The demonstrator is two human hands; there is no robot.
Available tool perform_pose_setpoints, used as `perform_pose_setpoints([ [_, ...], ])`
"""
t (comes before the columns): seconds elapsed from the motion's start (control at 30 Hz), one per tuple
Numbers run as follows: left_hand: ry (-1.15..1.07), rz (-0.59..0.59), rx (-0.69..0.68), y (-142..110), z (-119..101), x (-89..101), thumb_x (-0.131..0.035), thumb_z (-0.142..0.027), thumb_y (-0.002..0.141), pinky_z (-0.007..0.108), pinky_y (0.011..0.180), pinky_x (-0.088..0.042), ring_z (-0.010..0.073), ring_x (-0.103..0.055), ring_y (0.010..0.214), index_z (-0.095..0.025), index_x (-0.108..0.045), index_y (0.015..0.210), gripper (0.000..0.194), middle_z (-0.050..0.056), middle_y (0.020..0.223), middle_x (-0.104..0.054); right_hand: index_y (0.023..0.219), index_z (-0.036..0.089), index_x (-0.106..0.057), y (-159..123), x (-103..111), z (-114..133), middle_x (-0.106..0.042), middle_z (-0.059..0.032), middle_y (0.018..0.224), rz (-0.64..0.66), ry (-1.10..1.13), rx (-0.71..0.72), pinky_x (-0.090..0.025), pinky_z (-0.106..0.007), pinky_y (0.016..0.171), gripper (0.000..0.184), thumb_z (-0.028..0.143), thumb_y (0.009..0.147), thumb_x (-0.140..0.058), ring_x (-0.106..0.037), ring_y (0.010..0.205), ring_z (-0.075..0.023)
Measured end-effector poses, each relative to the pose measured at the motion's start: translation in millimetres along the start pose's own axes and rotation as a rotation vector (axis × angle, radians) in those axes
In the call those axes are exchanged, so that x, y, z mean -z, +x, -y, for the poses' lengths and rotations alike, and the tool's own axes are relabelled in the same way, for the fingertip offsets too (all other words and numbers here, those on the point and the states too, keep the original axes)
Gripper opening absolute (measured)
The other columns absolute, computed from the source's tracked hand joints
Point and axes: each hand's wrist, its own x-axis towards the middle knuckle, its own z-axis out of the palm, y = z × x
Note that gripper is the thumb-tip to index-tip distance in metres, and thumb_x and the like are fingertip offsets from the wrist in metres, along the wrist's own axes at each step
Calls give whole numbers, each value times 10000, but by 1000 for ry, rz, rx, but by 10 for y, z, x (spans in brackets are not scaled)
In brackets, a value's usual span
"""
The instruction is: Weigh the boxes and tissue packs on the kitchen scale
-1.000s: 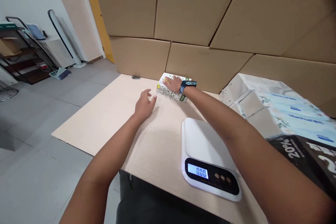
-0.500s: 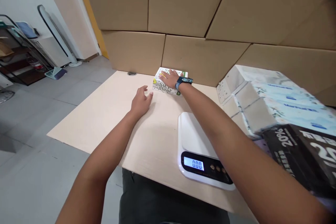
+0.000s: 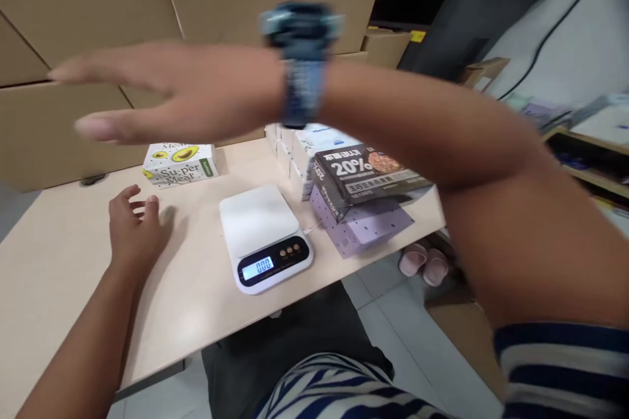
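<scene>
Okay, the box [image 3: 184, 172] sits beyond the scale [image 3: 258, 219], off to its left: probably light, stiff card, crushable, best gripped by the ends. Left hand [image 3: 132, 232] half-curled, right hand [image 3: 216, 88] spread, both empty.

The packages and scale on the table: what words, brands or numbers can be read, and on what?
"Su-per Meal": front of the white avocado box
"0.00": lit display of the white scale
"20%": dark box
Too small or blurred: the avocado box's green label, the dark box's other print, the scale's small markings, the pale packs' blue lettering.
</scene>
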Motion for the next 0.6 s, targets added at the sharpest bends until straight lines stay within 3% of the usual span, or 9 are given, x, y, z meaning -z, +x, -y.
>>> perform_pose_setpoints([
  [0.07,-100,-30,-50,-121,-195,-43,-626,-627,1021,736,1202,-550,458,-632,1515,-188,-550,1486,644,172,1690,-570,1792,259,-306,-830,170,-135,-304,138,1877,-20,-52,-144,-129,-325,1423,806,548,1070,-97,-272,1758,-89],
  [0.17,-319,53,-139,-422,-539,-132,-566,-698,1040,702,1217,-590,411,-628,1543,-212,-546,1477,654,178,1675,-605,1749,252,-418,-2010,23,-471,-437,50,1831,-223,69,-434,-235,-440,1456,780,651,1079,-447,-395,1726,-194],
  [0.2,-379,160,-155,-559,-655,-172,-588,-708,1038,701,1238,-583,410,-603,1573,-236,-560,1489,654,167,1700,-588,1727,305,-454,-2328,-115,-579,-425,19,1840,-312,136,-571,-243,-498,1466,783,715,1062,-502,-389,1735,-234],
  [0.27,-422,533,-142,-865,-889,-283,-646,-728,1025,729,1323,-496,424,-478,1676,-351,-503,1626,724,100,1834,-437,1605,363,-561,-2799,-435,-741,-480,-26,1810,-602,399,-872,-302,-623,1441,864,913,938,-556,-439,1708,-305],
  [0.3,-398,734,-129,-1023,-1012,-359,-660,-749,1011,762,1353,-435,447,-414,1711,-421,-387,1720,828,61,1902,-301,1539,358,-608,-2947,-587,-781,-569,-45,1742,-691,545,-1012,-337,-668,1417,899,975,888,-545,-495,1669,-326],
  [0.37,-305,1076,-143,-1312,-1281,-543,-659,-814,975,809,1404,-275,486,-259,1766,-468,-63,1820,1091,10,1952,-15,1368,297,-717,-3088,-826,-765,-732,-106,1545,-678,825,-1154,-404,-695,1377,910,1020,865,-488,-612,1563,-359],
  [0.43,-266,1254,-237,-1520,-1536,-730,-620,-886,945,755,1456,-83,458,-18,1811,-339,149,1825,1291,30,1933,154,1221,267,-786,-3084,-949,-640,-790,-105,1436,-622,961,-1116,-411,-650,1388,807,963,889,-548,-662,1501,-352],
  [0.53,-360,1196,-399,-1607,-1700,-864,-589,-883,964,594,1491,29,333,232,1795,-226,310,1775,1377,33,1891,305,1153,307,-829,-2984,-940,-417,-785,-24,1456,-678,914,-997,-335,-591,1441,558,790,890,-738,-645,1510,-323],
  [0.6,-424,1050,-470,-1528,-1616,-776,-620,-788,1015,560,1503,23,307,221,1799,-292,252,1798,1272,-6,1904,278,1228,353,-829,-2898,-882,-343,-778,7,1469,-623,878,-946,-331,-611,1438,482,722,933,-736,-629,1530,-325],
])
